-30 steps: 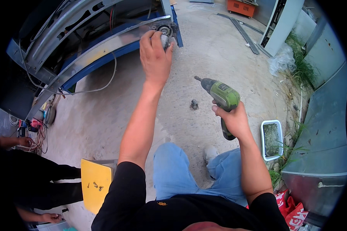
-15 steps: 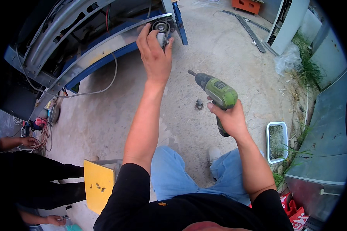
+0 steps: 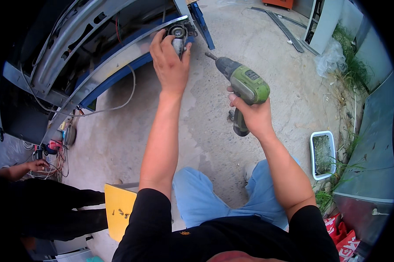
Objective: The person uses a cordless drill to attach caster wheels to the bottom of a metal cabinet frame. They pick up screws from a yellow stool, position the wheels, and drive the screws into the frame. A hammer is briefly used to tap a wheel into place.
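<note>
My left hand [image 3: 170, 70] is closed around what looks like a caster [image 3: 178, 43], a round dark metal ring with a pale grey part below it. The caster sits against the end corner of a long metal frame rail [image 3: 114, 54]. My right hand [image 3: 254, 114] grips a green and black cordless drill [image 3: 248, 84] by its handle. Its dark bit [image 3: 211, 56] points up and left toward the caster, with a gap between them. A small metal part [image 3: 230, 115] lies on the concrete floor, mostly hidden behind the drill.
A yellow stool [image 3: 118, 218] with several small bolts on it stands at my left. Behind it is another person [image 3: 39, 165] in dark trousers, near tangled cables. A loose grey cable [image 3: 132, 87] hangs from the frame. At right lie a white-rimmed basin [image 3: 322, 155] and metal strips [image 3: 284, 32].
The drill has moved up and left, closer to the caster, and now covers most of the small floor part. My left hand stays on the caster while the view shifts slightly.
</note>
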Tool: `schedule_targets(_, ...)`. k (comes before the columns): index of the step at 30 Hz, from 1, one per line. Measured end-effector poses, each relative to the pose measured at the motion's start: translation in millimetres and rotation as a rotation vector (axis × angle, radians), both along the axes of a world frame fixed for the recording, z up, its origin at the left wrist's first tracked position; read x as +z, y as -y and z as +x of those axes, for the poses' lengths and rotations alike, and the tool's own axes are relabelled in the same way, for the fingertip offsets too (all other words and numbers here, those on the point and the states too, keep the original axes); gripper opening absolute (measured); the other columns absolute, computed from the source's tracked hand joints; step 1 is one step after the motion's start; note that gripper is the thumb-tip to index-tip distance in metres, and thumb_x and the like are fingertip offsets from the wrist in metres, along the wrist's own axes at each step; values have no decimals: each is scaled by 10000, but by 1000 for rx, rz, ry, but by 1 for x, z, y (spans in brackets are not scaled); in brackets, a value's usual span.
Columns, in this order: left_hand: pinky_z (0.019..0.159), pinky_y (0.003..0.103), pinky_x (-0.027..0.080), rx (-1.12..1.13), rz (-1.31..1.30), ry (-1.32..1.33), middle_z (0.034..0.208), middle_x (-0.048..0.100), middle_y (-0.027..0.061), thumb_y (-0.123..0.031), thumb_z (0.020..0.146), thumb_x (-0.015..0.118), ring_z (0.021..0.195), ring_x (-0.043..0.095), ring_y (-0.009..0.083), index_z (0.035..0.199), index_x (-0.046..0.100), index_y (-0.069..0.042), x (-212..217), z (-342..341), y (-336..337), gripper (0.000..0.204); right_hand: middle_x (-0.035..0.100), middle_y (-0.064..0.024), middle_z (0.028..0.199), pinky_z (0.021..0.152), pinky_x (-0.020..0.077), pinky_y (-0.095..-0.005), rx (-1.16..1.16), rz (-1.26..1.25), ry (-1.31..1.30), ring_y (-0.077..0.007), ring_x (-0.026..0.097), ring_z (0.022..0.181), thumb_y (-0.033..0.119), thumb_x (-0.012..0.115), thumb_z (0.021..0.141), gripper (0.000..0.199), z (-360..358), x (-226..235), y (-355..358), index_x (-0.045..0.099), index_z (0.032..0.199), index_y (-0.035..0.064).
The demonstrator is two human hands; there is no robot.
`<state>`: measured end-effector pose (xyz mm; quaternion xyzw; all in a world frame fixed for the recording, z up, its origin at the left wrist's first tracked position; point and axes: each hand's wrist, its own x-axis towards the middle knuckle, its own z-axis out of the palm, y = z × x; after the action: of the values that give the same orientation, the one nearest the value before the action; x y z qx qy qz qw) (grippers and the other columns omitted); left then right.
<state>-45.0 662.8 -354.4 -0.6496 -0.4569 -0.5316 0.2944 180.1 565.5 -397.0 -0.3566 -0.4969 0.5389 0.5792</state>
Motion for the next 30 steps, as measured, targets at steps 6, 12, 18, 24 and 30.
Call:
schedule_targets(6,1044,457,483,72,-40,-47,1289,621,191,-135,743,929,1244,579,400,1100,696,-43,17,-12,-2,436,755,-70,1024,745,566,-311,-31,18,-58,-127,675,792,28,729,908,280,12,8,-18,694,1182,-19)
schedule_targets(12,1150,616,397,143,144,-245,1422,643,137,-144,699,942,1352,571,391,1014,694,-90,26,-16,-7,405,752,-63,1017,740,556,-306,-35,-3,-117,-124,670,785,39,728,909,257,10,-5,-30,706,1158,-20)
schedule_targets(18,1205,610,347,122,125,-229,1351,712,147,-135,744,933,1352,606,384,1010,695,-69,22,-18,-12,363,758,-59,1027,786,550,-314,8,36,-56,-127,681,866,58,734,918,265,10,-4,-27,720,1175,-4)
schedule_targets(24,1197,611,352,101,145,-237,1361,705,171,-86,729,933,1330,619,403,1013,684,-54,20,-15,-15,379,762,-69,1048,810,556,-316,41,66,-34,-125,686,889,77,742,921,278,15,-15,-31,724,1188,3)
schedule_targets(30,1181,604,371,119,148,-286,1367,700,192,-70,722,934,1311,628,421,1032,665,-55,21,-20,-16,411,761,-89,1064,759,565,-314,247,-17,-199,-131,666,804,100,739,919,346,21,5,-68,684,1247,3)
